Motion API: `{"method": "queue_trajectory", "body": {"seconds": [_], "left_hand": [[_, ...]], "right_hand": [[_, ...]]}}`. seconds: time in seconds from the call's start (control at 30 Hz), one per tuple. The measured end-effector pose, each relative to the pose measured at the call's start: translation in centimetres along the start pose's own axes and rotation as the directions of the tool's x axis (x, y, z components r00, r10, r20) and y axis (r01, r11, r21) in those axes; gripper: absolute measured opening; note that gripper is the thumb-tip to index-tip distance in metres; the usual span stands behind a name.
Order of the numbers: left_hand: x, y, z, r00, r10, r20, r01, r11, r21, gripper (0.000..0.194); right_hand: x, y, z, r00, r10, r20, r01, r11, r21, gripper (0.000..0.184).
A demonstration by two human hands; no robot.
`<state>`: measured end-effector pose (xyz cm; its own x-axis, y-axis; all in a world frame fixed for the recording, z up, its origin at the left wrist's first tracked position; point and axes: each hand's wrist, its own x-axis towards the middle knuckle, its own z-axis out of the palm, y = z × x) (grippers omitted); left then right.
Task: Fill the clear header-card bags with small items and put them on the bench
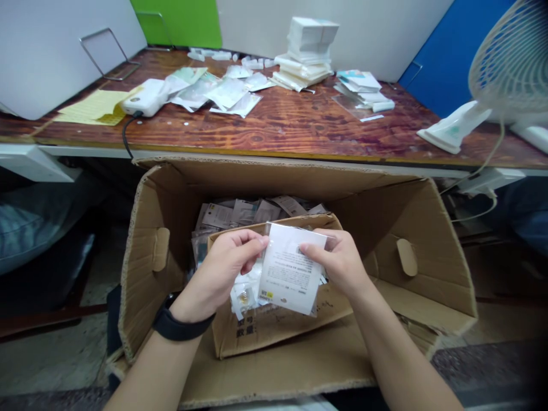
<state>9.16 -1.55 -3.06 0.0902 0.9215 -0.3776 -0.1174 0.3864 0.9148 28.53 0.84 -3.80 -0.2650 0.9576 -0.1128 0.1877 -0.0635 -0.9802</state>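
A clear plastic packet with a white printed card (291, 271) is held between my two hands, above a small cardboard box. My left hand (233, 260) pinches its upper left edge between thumb and finger; a black band is on that wrist. My right hand (338, 257) grips the upper right side, thumb lying on the card's face. Below, the small cardboard box (278, 334) with dark printed characters sits inside a large open carton (406, 222). Another clear packet (245, 297) with a yellowish item shows beneath my left hand. Several packaged cards (252, 211) lie behind the small box.
Beyond the carton is a wooden table (295, 125). On it are scattered packets (231, 91), a tall stack of white cards (312, 40), a smaller pile (359, 85), a white device with a black cable (145, 98) and yellow paper (94, 108). A white fan (509, 63) stands right.
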Motion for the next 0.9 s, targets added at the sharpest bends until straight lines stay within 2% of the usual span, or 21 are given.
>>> {"method": "queue_trajectory", "body": {"seconds": [0.13, 0.23, 0.37, 0.5, 0.67, 0.8, 0.9], "left_hand": [[-0.2, 0.3, 0.2, 1.000, -0.021, -0.002, 0.021, 1.000, -0.012, 0.017], [-0.3, 0.4, 0.3, 1.000, -0.004, 0.016, 0.004, 1.000, -0.013, 0.014], [-0.2, 0.2, 0.3, 0.999, 0.026, -0.021, -0.025, 1.000, 0.014, 0.013], [0.0, -0.2, 0.4, 0.998, 0.013, -0.062, -0.011, 0.999, 0.032, 0.013], [0.0, -0.4, 0.2, 0.998, -0.029, -0.059, 0.029, 1.000, -0.001, 0.016], [0.0, -0.3, -0.4, 0.992, -0.057, -0.115, 0.053, 0.998, -0.041, 0.018], [0.0, -0.1, -0.6, 0.992, -0.028, -0.121, 0.017, 0.996, -0.090, 0.014]], "right_hand": [[0.1, -0.1, 0.3, 1.000, -0.002, 0.010, 0.002, 0.999, -0.039, 0.028], [0.1, -0.2, 0.6, 0.999, -0.019, -0.028, 0.017, 0.996, -0.084, 0.028], [-0.1, -0.1, 0.7, 0.997, -0.023, -0.068, 0.015, 0.994, -0.106, 0.026], [-0.1, 0.1, 0.8, 0.995, -0.018, -0.101, 0.012, 0.998, -0.062, 0.023], [0.0, 0.2, 0.8, 0.992, -0.004, -0.126, 0.008, 0.999, 0.031, 0.017], [-0.1, -0.1, 0.1, 0.970, 0.030, -0.242, 0.010, 0.987, 0.161, 0.014], [-0.1, -0.1, -0.5, 0.968, 0.031, -0.249, 0.013, 0.985, 0.174, 0.013]]}}
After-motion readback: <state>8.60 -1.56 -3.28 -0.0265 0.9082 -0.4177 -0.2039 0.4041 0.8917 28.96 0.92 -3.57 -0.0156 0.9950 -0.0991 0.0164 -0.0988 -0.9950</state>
